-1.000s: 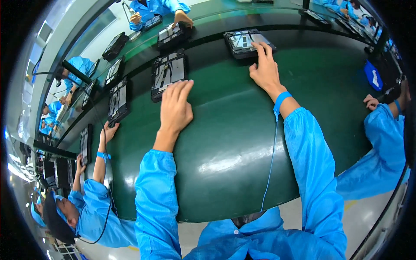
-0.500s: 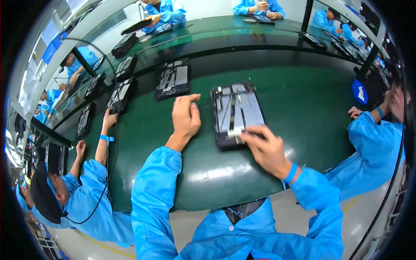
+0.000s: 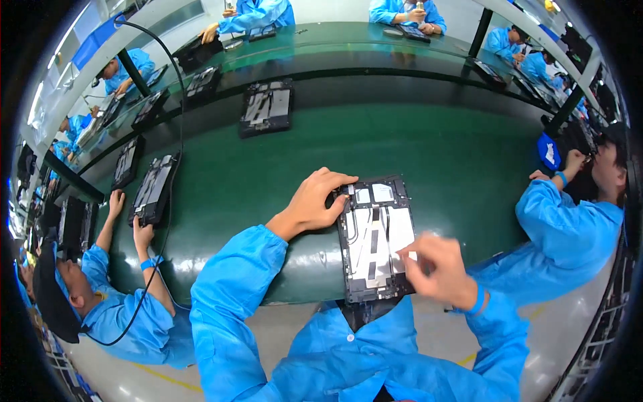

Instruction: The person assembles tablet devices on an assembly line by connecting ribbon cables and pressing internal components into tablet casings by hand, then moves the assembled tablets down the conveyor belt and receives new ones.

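Note:
An opened black tablet [image 3: 383, 234], its silver batteries and dark flat cables exposed, lies upright in front of me with its near end at the table's front edge. My left hand [image 3: 313, 201] is closed on its upper left corner, thumb on the side and fingers along the top. Over the tablet's lower right side hovers my right hand [image 3: 442, 269], slightly blurred. Its thumb and forefinger are curled toward each other in a pinch; whatever is between them is too small to make out.
Another opened tablet [image 3: 266, 107] lies farther back on the green table [image 3: 469, 167]. At left, a co-worker's hands touch a tablet [image 3: 153, 189]. A blue pouch-like item [image 3: 548, 151] stands near a co-worker at right. A black cable [image 3: 179, 120] hangs at left.
The tablet has come nearer to me, to the table's front edge. My left hand has moved onto its top corner. At left, a co-worker's tablet has also moved nearer.

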Motion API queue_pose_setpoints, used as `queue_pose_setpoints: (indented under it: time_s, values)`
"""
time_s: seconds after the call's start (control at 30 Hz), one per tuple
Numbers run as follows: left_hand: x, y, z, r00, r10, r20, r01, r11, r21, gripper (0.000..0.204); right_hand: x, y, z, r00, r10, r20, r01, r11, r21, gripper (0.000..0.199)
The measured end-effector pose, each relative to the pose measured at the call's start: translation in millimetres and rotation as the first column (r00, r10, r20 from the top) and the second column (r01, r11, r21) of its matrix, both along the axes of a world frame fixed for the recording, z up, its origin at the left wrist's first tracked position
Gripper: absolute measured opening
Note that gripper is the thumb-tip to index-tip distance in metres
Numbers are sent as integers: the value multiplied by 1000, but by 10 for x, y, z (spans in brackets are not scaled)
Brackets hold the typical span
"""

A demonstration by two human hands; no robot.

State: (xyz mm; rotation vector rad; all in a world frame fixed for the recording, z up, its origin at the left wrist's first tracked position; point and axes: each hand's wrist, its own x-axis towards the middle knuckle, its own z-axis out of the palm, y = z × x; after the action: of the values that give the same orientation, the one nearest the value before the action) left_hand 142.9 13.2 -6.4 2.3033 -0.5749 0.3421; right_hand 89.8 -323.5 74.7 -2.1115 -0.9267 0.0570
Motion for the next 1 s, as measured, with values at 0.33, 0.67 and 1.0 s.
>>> queue_pose_setpoints:
  time_s: [0.33, 0.67, 1.0]
  values:
    - [-321, -41, 113, 988, -89, -127, 89, 996, -5, 91, 1525, 832, -471, 950, 312, 15, -312, 948, 60, 14]
    - [-236, 0, 167, 974, -107, -200, 114, 993, 25, 103, 1413, 808, -478, 952, 306, 17, -304, 950, -73, 13]
    - [-175, 48, 166, 962, -184, -203, 186, 983, -9, 105, 1336, 918, -472, 968, 167, 188, -170, 985, 2, 15]
